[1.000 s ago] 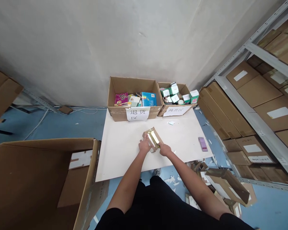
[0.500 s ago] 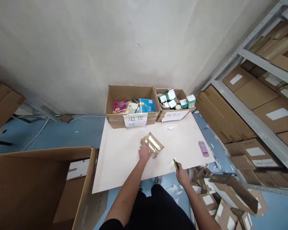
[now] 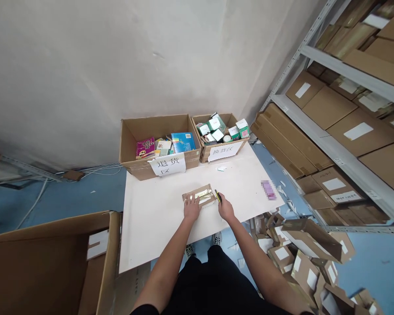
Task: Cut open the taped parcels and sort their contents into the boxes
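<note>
A small flat cardboard parcel (image 3: pixel 207 190) with shiny tape across its top lies on the white tabletop (image 3: pixel 151 223). Spread fingers of my left hand (image 3: pixel 192 208) rest on the parcel's near left part, pressing it from above. In my right hand (image 3: pixel 226 210) is a yellow-and-black utility knife (image 3: pixel 218 197), its tip pointing away from me. The knife is at the right end of the parcel; whether the blade touches the cardboard I cannot tell.
A carton of books (image 3: pixel 134 168) and a carton of small green-white boxes (image 3: pixel 205 154) stand at the table's back, both with paper signs. A large open carton (image 3: pixel 113 262) is at left. Shelves of boxes (image 3: pixel 343 103) and discarded cartons (image 3: pixel 302 262) are at right.
My right hand has brought the utility knife leftward and away from me to the parcel's right end. The parcel has turned to lie more sideways under my left hand. The view has shifted right.
</note>
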Motion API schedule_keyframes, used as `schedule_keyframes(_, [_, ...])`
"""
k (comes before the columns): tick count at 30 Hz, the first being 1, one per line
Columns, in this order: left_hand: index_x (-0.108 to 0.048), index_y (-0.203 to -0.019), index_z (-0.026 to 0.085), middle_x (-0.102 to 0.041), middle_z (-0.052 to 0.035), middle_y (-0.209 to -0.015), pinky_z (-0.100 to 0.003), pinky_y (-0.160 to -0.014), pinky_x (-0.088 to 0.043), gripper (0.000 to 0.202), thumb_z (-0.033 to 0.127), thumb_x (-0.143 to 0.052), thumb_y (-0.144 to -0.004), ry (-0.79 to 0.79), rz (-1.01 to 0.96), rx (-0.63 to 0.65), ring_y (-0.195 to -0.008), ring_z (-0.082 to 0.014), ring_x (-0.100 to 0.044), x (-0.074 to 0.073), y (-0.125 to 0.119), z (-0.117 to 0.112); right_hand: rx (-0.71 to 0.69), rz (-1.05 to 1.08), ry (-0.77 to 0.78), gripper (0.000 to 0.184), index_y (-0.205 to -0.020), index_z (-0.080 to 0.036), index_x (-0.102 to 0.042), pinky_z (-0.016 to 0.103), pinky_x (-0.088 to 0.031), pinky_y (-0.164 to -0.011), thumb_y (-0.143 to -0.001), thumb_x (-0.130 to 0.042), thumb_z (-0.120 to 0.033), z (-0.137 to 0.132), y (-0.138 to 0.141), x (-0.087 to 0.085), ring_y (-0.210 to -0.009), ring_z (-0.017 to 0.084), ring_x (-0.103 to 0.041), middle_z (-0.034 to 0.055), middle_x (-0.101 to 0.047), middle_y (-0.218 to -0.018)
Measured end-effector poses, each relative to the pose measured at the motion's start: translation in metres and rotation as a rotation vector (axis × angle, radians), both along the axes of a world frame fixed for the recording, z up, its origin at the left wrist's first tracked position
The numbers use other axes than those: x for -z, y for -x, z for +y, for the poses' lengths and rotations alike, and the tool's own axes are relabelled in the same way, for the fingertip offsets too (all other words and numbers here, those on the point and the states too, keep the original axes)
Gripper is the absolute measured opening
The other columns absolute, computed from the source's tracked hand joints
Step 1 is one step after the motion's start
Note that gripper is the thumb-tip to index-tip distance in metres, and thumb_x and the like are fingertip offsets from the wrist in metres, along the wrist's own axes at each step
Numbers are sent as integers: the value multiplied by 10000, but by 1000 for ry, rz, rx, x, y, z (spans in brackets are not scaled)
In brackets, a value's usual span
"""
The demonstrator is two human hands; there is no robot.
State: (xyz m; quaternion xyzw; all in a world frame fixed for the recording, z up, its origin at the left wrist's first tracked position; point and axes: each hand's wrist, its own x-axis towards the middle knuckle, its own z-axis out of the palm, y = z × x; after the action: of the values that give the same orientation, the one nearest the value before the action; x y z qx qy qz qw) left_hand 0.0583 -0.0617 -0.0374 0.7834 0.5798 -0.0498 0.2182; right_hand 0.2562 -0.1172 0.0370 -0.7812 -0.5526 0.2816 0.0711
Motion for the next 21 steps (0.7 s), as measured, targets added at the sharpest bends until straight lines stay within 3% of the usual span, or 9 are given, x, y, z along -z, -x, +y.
schedule_keyframes(5, [-391, -1632, 253, -227, -77, -1751, -542, -1286, -216, 643, 406, -481, -1014, -22, -39, 2, -1621, -353, -121, 17, 6, -17, -49, -38, 91, 544, -1548, -268, -453, 279, -462, -876, -1015, -433, -157, 25, 3, 5, -1123, 240, -693, 88, -741, -1247])
schedule_keyframes(9, [-360, -1641, 309, -251, -46, -1744, -589, -1284, -215, 638, 447, -443, -1023, -43, -71, -25, -1623, -342, -128, 22, 4, -20, -107, -93, 139, 562, -1569, -265, -433, 301, -458, -873, -1018, -432, -155, 34, 8, 14, -1112, 255, -695, 110, -736, -1224])
schedule_keyframes(14, [-339, -1646, 325, -290, -42, -1732, -596, -1292, -198, 623, 469, -416, -1045, -103, -70, -62, -1627, -322, -119, 27, 0, -26, -144, -191, 194, 679, -1612, -240, -367, 326, -475, -892, -958, -534, -163, 35, 20, 25, -1117, 281, -697, 167, -724, -1199])
schedule_keyframes(21, [-370, -1635, 295, -292, -55, -1728, -585, -1307, -173, 612, 423, -452, -1043, -111, -116, -75, -1628, -316, -109, 27, 0, -31, -170, -221, 241, 705, -1608, -228, -387, 349, -496, -911, -934, -560, -117, 29, 24, 21, -1137, 297, -704, 188, -729, -1182])
